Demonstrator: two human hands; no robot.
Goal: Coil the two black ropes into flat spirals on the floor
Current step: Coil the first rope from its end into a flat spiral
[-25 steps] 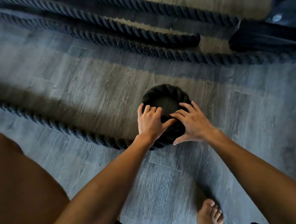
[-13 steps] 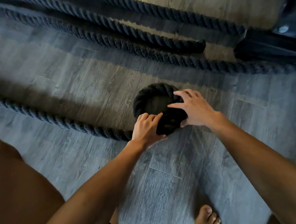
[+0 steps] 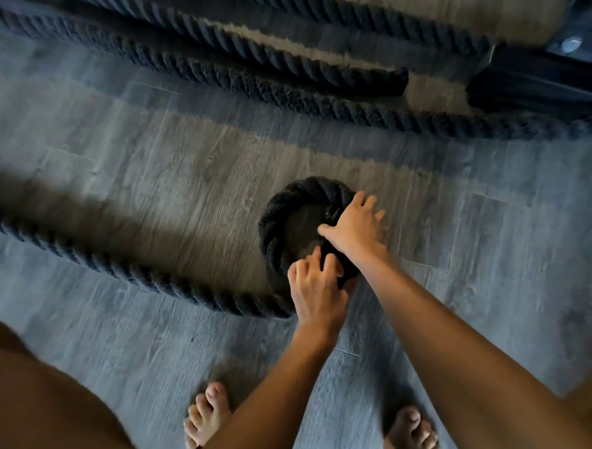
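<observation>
A thick black twisted rope (image 3: 114, 266) runs in from the left across the grey plank floor and curls into a small tight loop (image 3: 277, 220) in the middle. My left hand (image 3: 315, 294) is at the loop's near side, its fingers curled over the rope end there. My right hand (image 3: 356, 224) lies on the loop's right side with fingers spread and thumb pointing into the ring. The rope beneath both hands is hidden. More black rope (image 3: 247, 84) lies in several straight runs along the far side, and one run ends at a blunt tip (image 3: 394, 82).
A dark object (image 3: 552, 83) sits at the far right, beside the straight rope runs. My bare feet (image 3: 205, 418) (image 3: 414, 436) stand just behind the loop, and my knee (image 3: 38, 399) fills the lower left. Bare floor (image 3: 492, 251) lies to the right of the loop.
My right hand slid from the loop's near side round to its right side. My left hand shifted right onto the rope end. The loop's centre has opened up and my feet have come into view.
</observation>
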